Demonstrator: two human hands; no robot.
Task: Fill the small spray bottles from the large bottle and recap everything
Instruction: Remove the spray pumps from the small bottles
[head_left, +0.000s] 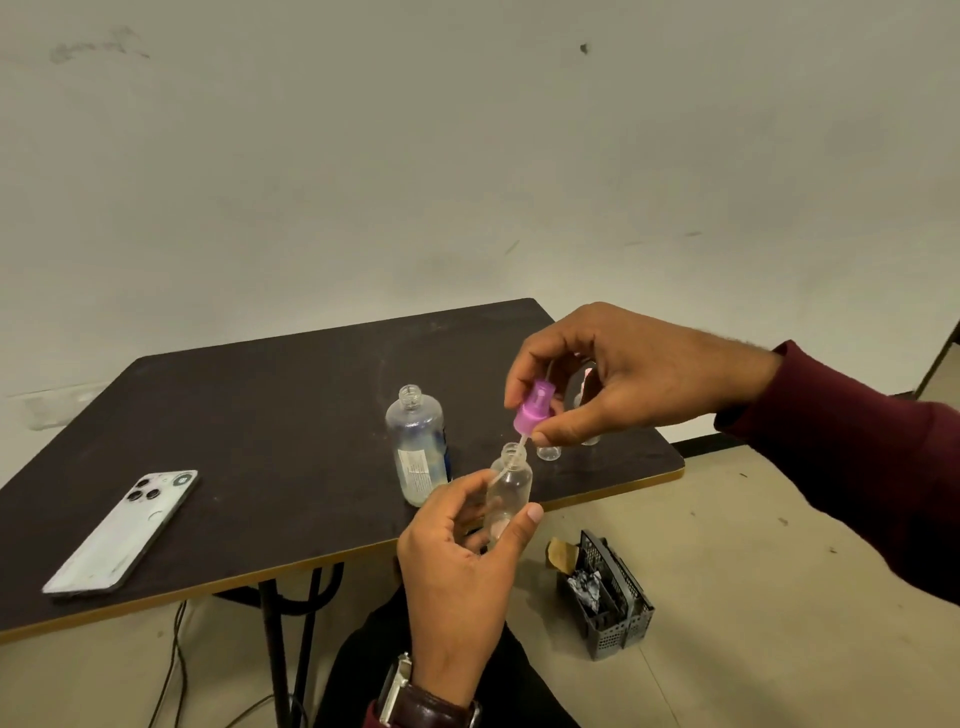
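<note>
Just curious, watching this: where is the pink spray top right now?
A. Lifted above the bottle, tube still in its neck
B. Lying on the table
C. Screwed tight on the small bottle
A: the right hand holds the pink spray top above the small bottle, its tube dipping into the neck.

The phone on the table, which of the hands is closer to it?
The left. The left hand grips a small clear bottle at the table's near edge, rightward of the phone. The right hand pinches the pink spray cap higher up and farther right.
</note>
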